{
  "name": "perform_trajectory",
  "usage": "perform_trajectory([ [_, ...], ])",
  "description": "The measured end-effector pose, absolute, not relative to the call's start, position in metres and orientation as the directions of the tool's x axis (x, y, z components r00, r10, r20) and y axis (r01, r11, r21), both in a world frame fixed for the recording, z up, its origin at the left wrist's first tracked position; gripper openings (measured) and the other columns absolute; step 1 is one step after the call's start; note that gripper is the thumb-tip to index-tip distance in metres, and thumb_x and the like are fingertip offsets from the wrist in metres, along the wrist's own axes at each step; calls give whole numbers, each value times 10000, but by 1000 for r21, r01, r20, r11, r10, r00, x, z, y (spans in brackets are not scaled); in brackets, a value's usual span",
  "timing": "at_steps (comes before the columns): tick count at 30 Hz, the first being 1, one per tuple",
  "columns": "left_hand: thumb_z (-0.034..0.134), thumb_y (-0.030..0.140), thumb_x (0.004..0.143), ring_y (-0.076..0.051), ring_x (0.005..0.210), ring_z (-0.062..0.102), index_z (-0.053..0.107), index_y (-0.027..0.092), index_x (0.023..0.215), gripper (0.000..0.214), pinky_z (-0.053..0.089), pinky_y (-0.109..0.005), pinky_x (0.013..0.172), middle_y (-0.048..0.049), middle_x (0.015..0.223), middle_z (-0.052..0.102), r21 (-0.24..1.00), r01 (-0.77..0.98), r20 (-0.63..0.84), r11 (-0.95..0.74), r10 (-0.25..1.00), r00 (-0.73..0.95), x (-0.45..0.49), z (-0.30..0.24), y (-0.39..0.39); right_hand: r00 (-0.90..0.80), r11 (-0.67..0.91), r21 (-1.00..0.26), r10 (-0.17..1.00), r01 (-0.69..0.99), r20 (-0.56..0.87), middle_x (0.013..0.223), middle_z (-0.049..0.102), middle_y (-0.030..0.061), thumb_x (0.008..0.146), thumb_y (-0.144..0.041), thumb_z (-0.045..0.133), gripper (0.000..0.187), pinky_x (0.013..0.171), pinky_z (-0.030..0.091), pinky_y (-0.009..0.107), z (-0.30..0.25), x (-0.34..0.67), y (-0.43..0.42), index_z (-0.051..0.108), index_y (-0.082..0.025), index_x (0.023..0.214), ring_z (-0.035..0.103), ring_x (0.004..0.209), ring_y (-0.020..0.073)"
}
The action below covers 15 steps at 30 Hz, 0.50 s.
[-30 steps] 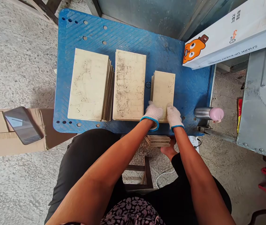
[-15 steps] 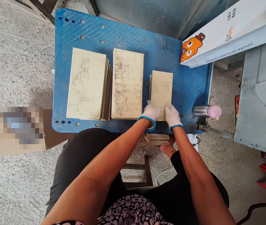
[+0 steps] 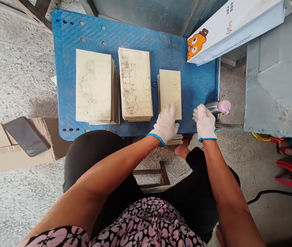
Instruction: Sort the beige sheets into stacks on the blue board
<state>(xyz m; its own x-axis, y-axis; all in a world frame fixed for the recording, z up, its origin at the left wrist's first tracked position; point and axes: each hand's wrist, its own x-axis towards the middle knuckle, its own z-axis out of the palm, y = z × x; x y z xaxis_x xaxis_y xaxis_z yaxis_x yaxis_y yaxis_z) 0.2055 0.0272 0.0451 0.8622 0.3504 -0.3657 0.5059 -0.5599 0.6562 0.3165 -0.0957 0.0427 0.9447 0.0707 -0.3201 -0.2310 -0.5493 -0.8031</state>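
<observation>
My left hand (image 3: 166,125), in a white knit glove with a blue cuff, lies with fingers stretched over the near end of the smallest stack of cream boards (image 3: 170,89). Apart from that stack, to its right, my right hand (image 3: 205,122) wears a matching glove and is just in front of a steel flask with a pink lid (image 3: 223,107). Its fingers are loosely bent, and nothing shows in them. Two larger stacks stand further left: a middle stack (image 3: 135,84) with dark smudges and a wide left stack (image 3: 94,85) with uneven edges.
The stacks stand on a blue plastic board (image 3: 168,44). A white carton with an orange cartoon figure (image 3: 233,31) lies at the back right. More boards (image 3: 175,140) sit below the front edge. A phone (image 3: 27,136) rests on a cardboard box (image 3: 14,159) at left.
My right hand has left the small stack and moved right, towards the flask. My left hand has shifted from the stack's left side onto its near end. The view has shifted slightly.
</observation>
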Motion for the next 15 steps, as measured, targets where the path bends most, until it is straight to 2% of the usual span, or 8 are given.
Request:
perform_trajectory([
  [2,607,171,864,-370,1451,405,374,106,1521,700,356,-453,1190,-224,1568,411,656,392,-355,-645,194,914,189,50,16,936,-429,-861,90,-273,-341,941,718,80,851,-674,591,534,771,567,349,61,303,-99,679,-174,1017,704,862,206],
  [5,556,164,876,-366,1301,544,516,106,1387,516,477,-464,1069,-221,1386,563,602,339,-462,-723,31,886,162,55,-1,926,-317,-907,162,-278,-340,935,733,74,825,-677,656,526,774,581,349,86,281,-100,692,-187,1015,721,862,200],
  [9,567,168,859,-357,1227,618,577,155,1296,438,526,-445,997,-207,1301,629,470,491,-653,-733,85,753,119,52,-25,910,-305,-898,168,-317,-378,893,735,69,804,-686,684,529,745,581,330,98,265,-99,704,-189,984,720,848,198],
  [11,580,186,851,-359,1163,665,589,174,1291,440,543,-442,949,-201,1242,671,448,575,-723,-685,101,684,101,45,-35,900,-315,-884,155,-347,-408,870,729,64,795,-659,703,508,715,569,310,94,263,-99,704,-182,970,711,809,187],
  [13,611,228,841,-356,1134,683,661,197,1175,339,530,-436,956,-187,1204,702,465,692,-771,-552,132,624,90,34,-39,895,-331,-883,184,-333,-406,885,730,62,816,-629,682,494,718,561,305,90,264,-99,707,-177,1013,699,798,177],
  [15,646,263,823,-336,1124,682,717,207,957,161,502,-402,986,-149,1090,743,493,806,-805,-329,180,566,87,19,-38,896,-423,-868,229,-261,-381,931,739,67,869,-613,606,503,761,558,315,89,267,-101,709,-176,1096,687,835,180],
])
